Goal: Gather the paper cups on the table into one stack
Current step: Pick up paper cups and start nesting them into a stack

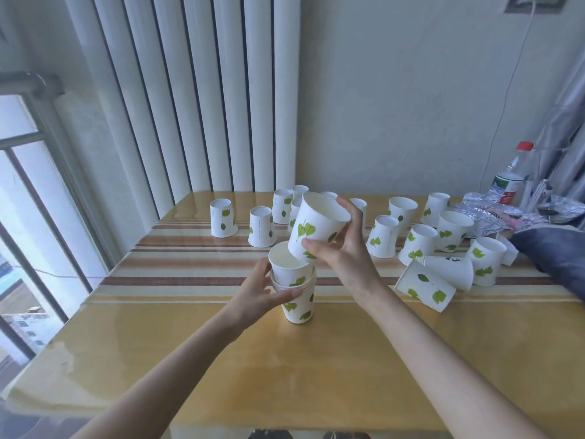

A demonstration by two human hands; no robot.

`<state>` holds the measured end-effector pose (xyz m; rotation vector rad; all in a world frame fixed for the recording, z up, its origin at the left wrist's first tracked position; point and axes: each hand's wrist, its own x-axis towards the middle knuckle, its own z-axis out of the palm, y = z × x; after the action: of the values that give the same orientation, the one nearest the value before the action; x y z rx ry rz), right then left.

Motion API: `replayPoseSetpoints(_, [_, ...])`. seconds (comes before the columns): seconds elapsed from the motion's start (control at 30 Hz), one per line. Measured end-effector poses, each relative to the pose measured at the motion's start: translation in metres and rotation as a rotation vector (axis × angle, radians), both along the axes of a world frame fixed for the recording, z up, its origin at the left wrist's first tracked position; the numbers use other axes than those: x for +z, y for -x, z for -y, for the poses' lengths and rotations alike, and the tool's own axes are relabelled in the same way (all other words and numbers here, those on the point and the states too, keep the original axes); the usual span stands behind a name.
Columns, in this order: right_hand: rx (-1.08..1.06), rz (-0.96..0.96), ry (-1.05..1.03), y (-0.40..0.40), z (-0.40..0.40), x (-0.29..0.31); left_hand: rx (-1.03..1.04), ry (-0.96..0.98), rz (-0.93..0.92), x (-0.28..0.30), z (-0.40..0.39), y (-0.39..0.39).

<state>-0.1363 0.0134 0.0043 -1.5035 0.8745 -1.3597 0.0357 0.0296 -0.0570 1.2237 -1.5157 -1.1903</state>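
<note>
Several cups at the back of the worktop are partly hidden behind the raised cup and the right hand, so their number cannot be told. The bottle with a red cap at the far right is half lost against grey fabric, and the crumpled foil beside it is hard to read. A dark cushion is cut off by the right edge.

The right hand reaches forward from the lower right with its wrist bent, thumb on the near side of the raised cup and fingers wrapped round the far side. It grips that cup tilted, mouth up and leaning away to the right, its base just over the mouth of the stack. The left hand comes in from the lower left and grasps the stack of nested upright cups at its upper rims, thumb across the front, fingers behind.

The stack stands near the middle of the worktop. Loose cups stand upside down behind it to the left and to the right, and one lies on its side at the right.
</note>
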Motion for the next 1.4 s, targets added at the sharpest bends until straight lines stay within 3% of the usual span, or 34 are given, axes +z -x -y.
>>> replayPoseSetpoints(0.13, [-0.022,-0.006,0.021,-0.004,0.002,-0.003,0.022,0.027,0.046,0.000,-0.001,0.004])
replayPoseSetpoints(0.43, [0.075,-0.417,-0.180,-0.008,-0.007,-0.041,0.041,0.039,0.046,-0.002,0.002,0.008])
replayPoseSetpoints(0.67, [0.064,-0.388,-0.212,-0.004,-0.009,-0.063,0.009,0.016,0.078,-0.001,0.004,0.006])
replayPoseSetpoints(0.83, [0.018,-0.364,-0.198,0.013,0.018,-0.040,0.004,0.018,0.058,0.024,0.014,-0.015])
replayPoseSetpoints(1.1, [-0.311,-0.714,-0.231,0.024,0.145,-0.036,0.238,0.086,0.332,0.036,0.127,-0.047])
replayPoseSetpoints(1.2, [-0.324,-0.831,-0.207,0.014,0.180,-0.038,0.268,0.145,0.522,0.033,0.171,-0.049])
replayPoseSetpoints(1.4, [-0.257,-1.024,-0.238,0.007,0.218,-0.052,0.167,0.087,0.724,0.023,0.219,-0.041])
